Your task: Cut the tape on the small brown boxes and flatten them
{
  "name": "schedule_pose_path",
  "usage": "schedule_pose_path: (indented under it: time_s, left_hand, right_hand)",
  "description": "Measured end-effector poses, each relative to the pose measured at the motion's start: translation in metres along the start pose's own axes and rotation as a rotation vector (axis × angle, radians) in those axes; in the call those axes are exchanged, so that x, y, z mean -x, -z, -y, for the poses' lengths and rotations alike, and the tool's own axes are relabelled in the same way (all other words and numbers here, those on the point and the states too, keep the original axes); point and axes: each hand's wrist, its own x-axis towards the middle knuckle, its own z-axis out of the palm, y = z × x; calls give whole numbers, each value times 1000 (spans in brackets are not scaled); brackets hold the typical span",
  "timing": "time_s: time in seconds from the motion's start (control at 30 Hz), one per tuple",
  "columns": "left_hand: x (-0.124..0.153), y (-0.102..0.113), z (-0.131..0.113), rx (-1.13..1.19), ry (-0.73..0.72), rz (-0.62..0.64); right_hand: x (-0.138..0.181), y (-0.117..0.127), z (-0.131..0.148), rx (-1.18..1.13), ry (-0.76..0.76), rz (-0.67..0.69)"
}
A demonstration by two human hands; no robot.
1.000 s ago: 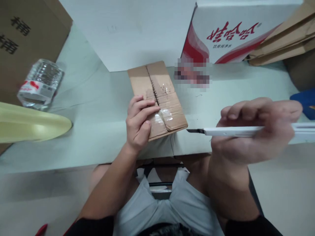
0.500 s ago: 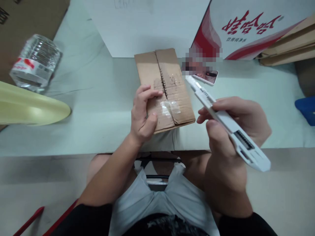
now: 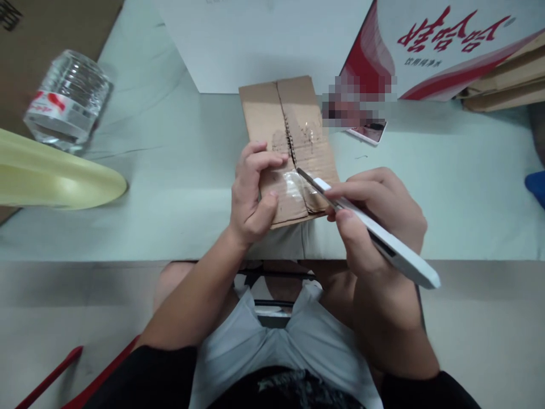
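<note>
A flat brown cardboard box (image 3: 261,111) lies on the table, with a seam down its middle and clear tape across the near part. My left hand (image 3: 255,190) grips its left edge, fingers over the top and thumb at the near side. In my right hand (image 3: 377,218) is a white utility knife (image 3: 400,258), held by fingers and thumb. Its dark blade is extended, and the tip is at the seam just above the tape; whether it touches the cardboard I cannot tell.
Behind the box stand a white carton (image 3: 264,45) and a red-and-white carton (image 3: 451,51). A phone (image 3: 374,133) lies to the right. On the left are a clear water bottle (image 3: 70,99) and a yellow object (image 3: 63,176). The table's front edge runs close to my lap.
My right hand has moved left and turned the knife, bringing its blade from beside the box to over the seam. My left hand keeps its place on the box.
</note>
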Motion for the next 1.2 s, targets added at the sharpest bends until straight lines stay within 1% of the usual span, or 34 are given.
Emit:
schedule_pose_path:
  time_s: [0.13, 0.37, 0.47, 0.67, 0.8, 0.97, 1.03, 1.2]
  left_hand:
    - [-1, 0, -1, 10, -7, -6]
    - [-1, 0, -5, -24, 23, -3]
    - [-2, 0, -4, -17, 6, -5]
    - [-3, -2, 3, -20, -101, -27]
    - [-4, -2, -1, -6, -63, -34]
    - [-4, -1, -5, -13, -51, -13]
    - [-4, -1, -5, -15, -22, -13]
    - [-4, -2, -4, 7, -17, -17]
  right_hand:
    - [1, -3, -2, 4, 8, -20]
    - [4, -3, -1, 35, -67, -4]
    - [4, -5, -1, 30, -81, -8]
    - [0, -8, 4, -15, -147, 17]
    - [3, -10, 4, -20, -180, -28]
    - [10, -8, 1, -38, -140, -108]
    - [11, -6, 1, -44, -148, -112]
    - [10, -5, 4, -57, -232, -102]
